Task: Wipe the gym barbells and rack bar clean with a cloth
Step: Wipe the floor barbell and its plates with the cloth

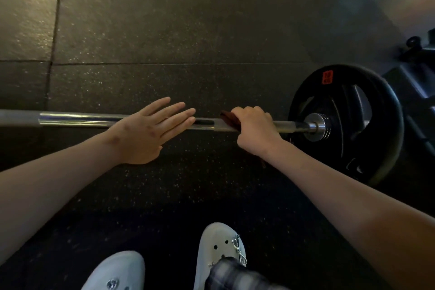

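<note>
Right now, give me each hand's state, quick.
Left hand: open, flat over the bar, holding nothing.
Right hand: closed on the cloth, wrapped around the bar.

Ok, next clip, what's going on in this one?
A person bends over a chrome steel barbell lying on the black speckled rubber floor. The right hand is closed around the bar, pressing a dark reddish-brown cloth against it near the black weight plate with a red label. The left hand is open, fingers spread flat over the bar's middle, gripping nothing. White shoes show below.
</note>
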